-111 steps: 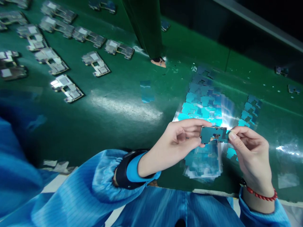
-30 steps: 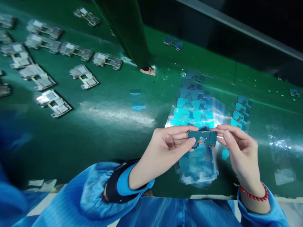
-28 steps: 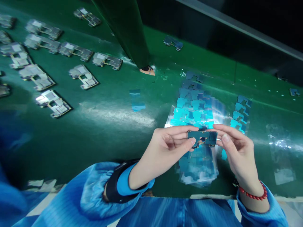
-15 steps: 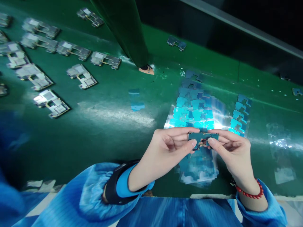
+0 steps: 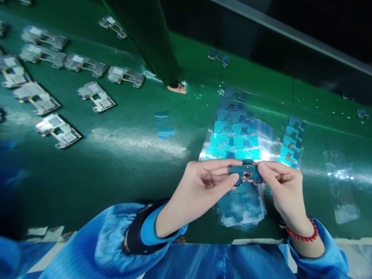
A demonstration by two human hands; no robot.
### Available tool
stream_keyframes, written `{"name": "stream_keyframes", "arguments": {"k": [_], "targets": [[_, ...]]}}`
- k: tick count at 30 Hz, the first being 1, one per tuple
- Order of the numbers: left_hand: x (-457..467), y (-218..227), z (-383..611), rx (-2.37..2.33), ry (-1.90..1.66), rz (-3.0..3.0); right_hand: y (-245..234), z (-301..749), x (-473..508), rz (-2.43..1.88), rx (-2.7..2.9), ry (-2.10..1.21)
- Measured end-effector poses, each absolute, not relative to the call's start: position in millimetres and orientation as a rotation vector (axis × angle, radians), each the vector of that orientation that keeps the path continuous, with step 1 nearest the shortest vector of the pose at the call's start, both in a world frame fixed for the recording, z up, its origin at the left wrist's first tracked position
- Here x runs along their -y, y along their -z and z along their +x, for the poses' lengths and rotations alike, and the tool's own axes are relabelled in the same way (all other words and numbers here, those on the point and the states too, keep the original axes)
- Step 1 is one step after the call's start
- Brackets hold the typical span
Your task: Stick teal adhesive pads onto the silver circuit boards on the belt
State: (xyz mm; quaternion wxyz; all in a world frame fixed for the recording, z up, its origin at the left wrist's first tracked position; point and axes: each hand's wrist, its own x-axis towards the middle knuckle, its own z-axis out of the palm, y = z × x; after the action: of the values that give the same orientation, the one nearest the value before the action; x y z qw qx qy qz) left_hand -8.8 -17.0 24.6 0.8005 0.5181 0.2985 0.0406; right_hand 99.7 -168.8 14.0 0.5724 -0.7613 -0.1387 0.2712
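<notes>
Between my hands is a small circuit board [image 5: 243, 170] with a blue-green face and a notch in its middle. My left hand [image 5: 207, 182] pinches its left end, thumb on top and fingers behind. At the right end, my right hand [image 5: 280, 182] grips the board, its thumb lying near the upper right corner. Just beyond and beneath the board lies a clear sheet with rows of shiny blue die-cut film stickers [image 5: 232, 145]. A narrower strip of the same stickers [image 5: 290, 141] is to the right.
Several circuit boards [image 5: 59, 131] lie on the green mat [image 5: 130, 182] to the left. One more board [image 5: 219, 57] sits at the back. A dark green post [image 5: 148, 42] rises behind the mat. A clear plastic sheet [image 5: 343, 186] lies at the right. Two blue film pieces [image 5: 164, 124] lie mid-mat.
My right thumb has moved from the board's middle notch up to its upper right corner. My left hand keeps its pinch. The whole view has shifted slightly.
</notes>
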Motion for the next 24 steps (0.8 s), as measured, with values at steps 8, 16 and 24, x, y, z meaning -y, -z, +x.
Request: {"name": "stream_keyframes", "arguments": {"k": [8, 16, 24], "targets": [[11.7, -17.1, -9.5, -0.626, -0.065, 1.073, -13.9, 104.2, 170.5, -1.585, 0.222, -0.813], [9.7, -16.3, -5.8, -0.633, -0.065, 0.985, -13.5, 98.3, 167.5, -1.672, 0.336, -0.656], [14.6, -14.0, -8.5, -0.605, -0.182, 1.167, -15.3, 96.6, 162.6, -1.682, 0.397, -0.573]]}}
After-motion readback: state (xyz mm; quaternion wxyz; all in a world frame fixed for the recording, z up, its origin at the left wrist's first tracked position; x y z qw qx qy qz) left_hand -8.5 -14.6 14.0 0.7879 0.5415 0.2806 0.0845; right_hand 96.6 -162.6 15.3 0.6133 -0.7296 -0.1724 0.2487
